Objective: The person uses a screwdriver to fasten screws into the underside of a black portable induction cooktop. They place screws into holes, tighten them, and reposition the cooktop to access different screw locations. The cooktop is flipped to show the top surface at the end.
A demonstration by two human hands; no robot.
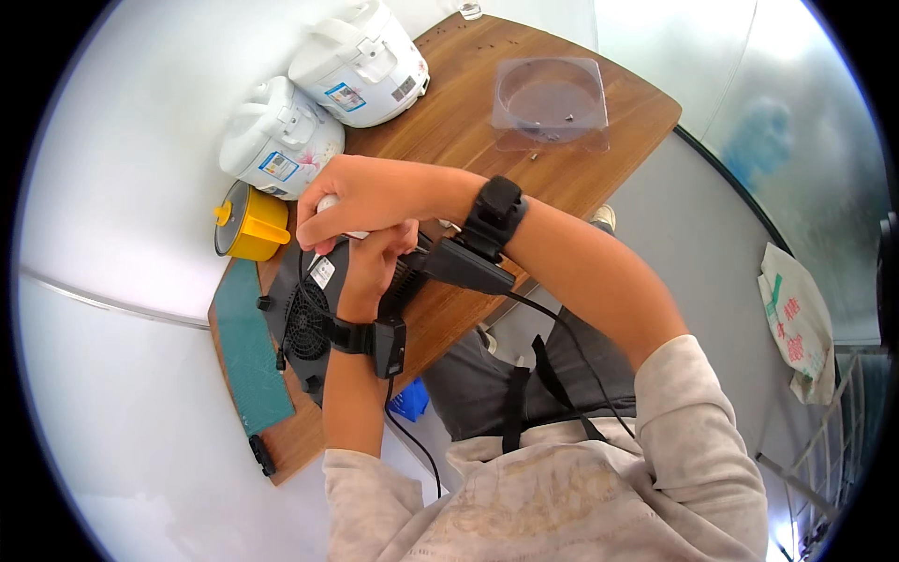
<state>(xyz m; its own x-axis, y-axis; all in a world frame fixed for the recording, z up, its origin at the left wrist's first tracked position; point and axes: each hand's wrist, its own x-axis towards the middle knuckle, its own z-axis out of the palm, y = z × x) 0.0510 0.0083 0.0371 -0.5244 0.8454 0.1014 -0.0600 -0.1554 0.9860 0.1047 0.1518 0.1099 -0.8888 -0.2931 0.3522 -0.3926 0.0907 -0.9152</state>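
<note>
Above the black casing (307,323), the right hand (351,199) grips a white-handled tool (327,202).

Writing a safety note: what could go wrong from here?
The white-handled tool in the right hand might slip into the left hand, which is close by. The black cord over the dark device might get snagged. The small metal piece lying loose by the clear plastic tray could get knocked off the table.
</note>
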